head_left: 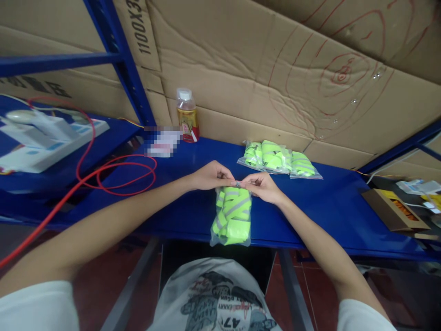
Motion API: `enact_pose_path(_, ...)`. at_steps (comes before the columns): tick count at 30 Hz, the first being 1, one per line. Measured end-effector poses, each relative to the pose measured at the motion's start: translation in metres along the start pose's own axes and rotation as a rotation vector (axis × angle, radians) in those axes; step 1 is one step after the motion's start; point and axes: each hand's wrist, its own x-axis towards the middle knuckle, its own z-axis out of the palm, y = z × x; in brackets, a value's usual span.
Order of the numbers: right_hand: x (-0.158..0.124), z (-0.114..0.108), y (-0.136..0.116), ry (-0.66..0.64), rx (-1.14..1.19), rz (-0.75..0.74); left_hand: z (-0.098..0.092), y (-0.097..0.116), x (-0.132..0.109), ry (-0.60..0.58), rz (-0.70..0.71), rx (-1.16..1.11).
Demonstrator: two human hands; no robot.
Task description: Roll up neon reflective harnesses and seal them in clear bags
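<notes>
Two hands, left hand (211, 175) & right hand (262, 185), pinched clear bag (231, 216) top edge at 12 o'clock; fingertips closed, seal detail too small to tell.

Fingertips of the left hand (210, 175) and right hand (262, 186) meet at the top edge of the clear bag (231, 215), covering that edge; whatever small item sits between them is too small to identify. A pixelated patch (161, 141) on the blue table (327, 207) conceals the object beneath it. The bottle (187, 116) label print is too small to read. The white device (44, 138) at left is blurred and cut off by the frame edge. The brown box (392, 210) and the clutter behind it at right are partly cropped. The cardboard (275, 69) lettering is cut off at the top edge.
</notes>
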Motion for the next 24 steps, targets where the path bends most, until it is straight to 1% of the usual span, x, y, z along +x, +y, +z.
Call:
enact_pose_path(3, -0.002, 0.000, -0.003, 0.043, -0.006, -0.039, 0.003, 0.000, 0.000, 0.012, -0.037, -0.070)
enact_pose_path(5, -0.002, 0.000, -0.004, 0.095, 0.001, -0.057, 0.005, 0.001, 0.001, 0.075, -0.041, -0.135)
enact_pose_path(8, 0.001, -0.003, -0.003, 0.237, 0.057, -0.091, 0.005, 0.001, 0.004, 0.162, -0.060, -0.322)
enact_pose_path(10, 0.003, -0.005, -0.003, 0.361, 0.092, -0.138, 0.003, 0.000, 0.006, 0.142, -0.044, -0.384)
enact_pose_path(12, 0.004, -0.006, -0.003, 0.478, 0.101, -0.212, -0.001, -0.001, 0.006, 0.117, 0.017, -0.262)
enact_pose_path(13, 0.004, -0.007, -0.004, 0.526, 0.092, -0.255, -0.002, -0.001, 0.006, 0.130, 0.056, -0.155)
enact_pose_path(15, 0.004, -0.006, -0.004, 0.579, 0.057, -0.336, -0.005, 0.000, 0.005, 0.204, 0.131, 0.039)
enact_pose_path(16, 0.003, -0.006, -0.004, 0.580, 0.038, -0.366, -0.005, 0.000, 0.004, 0.258, 0.159, 0.093)
enact_pose_path(18, 0.003, -0.006, -0.003, 0.531, 0.016, -0.386, -0.008, 0.000, 0.004, 0.348, 0.172, 0.118)
enact_pose_path(21, 0.003, -0.009, 0.000, 0.398, -0.022, -0.317, -0.015, -0.004, 0.006, 0.438, 0.130, 0.147)
enact_pose_path(22, 0.003, -0.009, 0.001, 0.364, -0.048, -0.286, -0.019, -0.006, 0.006, 0.466, 0.133, 0.205)
enact_pose_path(24, 0.002, -0.010, 0.003, 0.319, -0.107, -0.250, -0.025, -0.008, 0.006, 0.548, 0.189, 0.410)
